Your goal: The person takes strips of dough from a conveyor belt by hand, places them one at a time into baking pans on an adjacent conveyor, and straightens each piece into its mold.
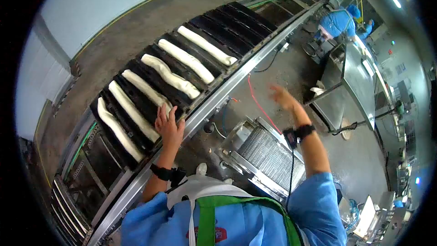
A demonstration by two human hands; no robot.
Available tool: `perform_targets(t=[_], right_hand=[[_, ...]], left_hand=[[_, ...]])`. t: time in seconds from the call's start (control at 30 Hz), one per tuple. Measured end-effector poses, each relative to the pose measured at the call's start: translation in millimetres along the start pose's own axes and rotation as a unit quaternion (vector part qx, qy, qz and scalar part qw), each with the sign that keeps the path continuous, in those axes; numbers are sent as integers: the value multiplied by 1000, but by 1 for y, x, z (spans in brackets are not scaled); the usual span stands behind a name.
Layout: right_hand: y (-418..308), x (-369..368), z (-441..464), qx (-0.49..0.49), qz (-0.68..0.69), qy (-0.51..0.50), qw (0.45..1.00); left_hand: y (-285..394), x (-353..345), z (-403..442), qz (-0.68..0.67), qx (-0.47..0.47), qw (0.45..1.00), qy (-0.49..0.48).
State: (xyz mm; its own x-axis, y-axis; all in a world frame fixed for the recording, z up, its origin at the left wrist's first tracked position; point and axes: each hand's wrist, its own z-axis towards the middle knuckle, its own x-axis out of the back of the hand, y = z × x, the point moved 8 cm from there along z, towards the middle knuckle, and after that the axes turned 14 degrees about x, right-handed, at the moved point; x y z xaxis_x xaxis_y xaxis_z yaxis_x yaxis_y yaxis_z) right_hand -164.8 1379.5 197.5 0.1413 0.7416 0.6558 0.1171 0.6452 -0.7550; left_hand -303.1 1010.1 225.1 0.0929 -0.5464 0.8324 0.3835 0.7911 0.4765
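Note:
Several long pale dough-like strips lie in the slots of a black tray point(132, 92) on a metal conveyor. My left hand point(169, 125) has its fingers spread at the near end of one strip point(144, 86), and it holds nothing that I can see. Beside it lies another strip point(129, 109), its near end close to my wrist. Away from the conveyor, my right hand point(283, 98) is raised over the floor, slightly blurred, its fingers apart and empty. Both wrists wear black bands.
The conveyor's metal rail point(241, 73) runs diagonally in front of me. A machine with a mesh belt point(268, 152) stands below my right forearm. At the right is a metal table point(359, 86), with a person in blue point(337, 22) bending beyond it. A red hose point(259, 102) crosses the floor.

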Motion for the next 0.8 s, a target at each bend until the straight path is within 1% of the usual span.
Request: perform_targets(t=[0.03,0.1,0.13,0.17,0.2,0.23,0.27,0.3,0.33,0.37,0.4,0.43,0.5,0.53,0.57,0.63,0.7,0.77,0.8], right_hand=[[34,-7,-26,-14,-103,-28,994],[113,-19,-104,-58,-158,-36,985],[128,-22,-149,-39,-168,-13,985],[152,-27,-199,-94,-249,-31,963],[184,-31,-251,-205,-240,-57,947],[215,-37,-310,-207,-260,-42,942],[191,-31,-349,-259,-294,-35,919],[178,-28,-387,-372,-279,-48,884],[167,-27,-417,-435,-281,-45,854],[208,-53,-455,-390,-283,-244,841],[205,-38,-485,-472,-137,36,870],[196,-34,-493,-476,-135,38,868],[144,-20,-480,-426,-210,93,875],[141,-20,-478,-407,-244,107,874],[120,-12,-454,-402,-281,82,868],[107,-5,-412,-346,-302,76,885],[109,-5,-364,-224,-330,102,911],[96,-2,-304,-190,-332,67,922],[109,-10,-288,-179,-353,25,918]], left_hand=[[10,-7,6,-1,-2,1000,-5],[41,-26,12,-19,-62,997,-31],[52,-39,16,0,-64,997,-38],[66,-50,21,13,-67,995,-65],[80,-59,26,2,-82,994,-68],[95,-67,32,-8,-96,993,-70],[109,-73,39,11,-100,992,-75],[118,-85,47,2,-120,991,-66],[128,-94,56,12,-115,991,-68],[137,-103,66,23,-112,991,-69],[140,-121,79,49,-88,991,-91],[143,-136,91,63,-64,990,-109],[149,-161,113,78,-52,989,-116],[153,-169,123,96,-39,987,-120],[156,-175,130,105,-34,988,-109],[156,-181,142,108,3,989,-101],[150,-197,154,125,29,990,-65],[150,-204,156,130,37,990,-38],[153,-203,155,130,43,990,-37]])
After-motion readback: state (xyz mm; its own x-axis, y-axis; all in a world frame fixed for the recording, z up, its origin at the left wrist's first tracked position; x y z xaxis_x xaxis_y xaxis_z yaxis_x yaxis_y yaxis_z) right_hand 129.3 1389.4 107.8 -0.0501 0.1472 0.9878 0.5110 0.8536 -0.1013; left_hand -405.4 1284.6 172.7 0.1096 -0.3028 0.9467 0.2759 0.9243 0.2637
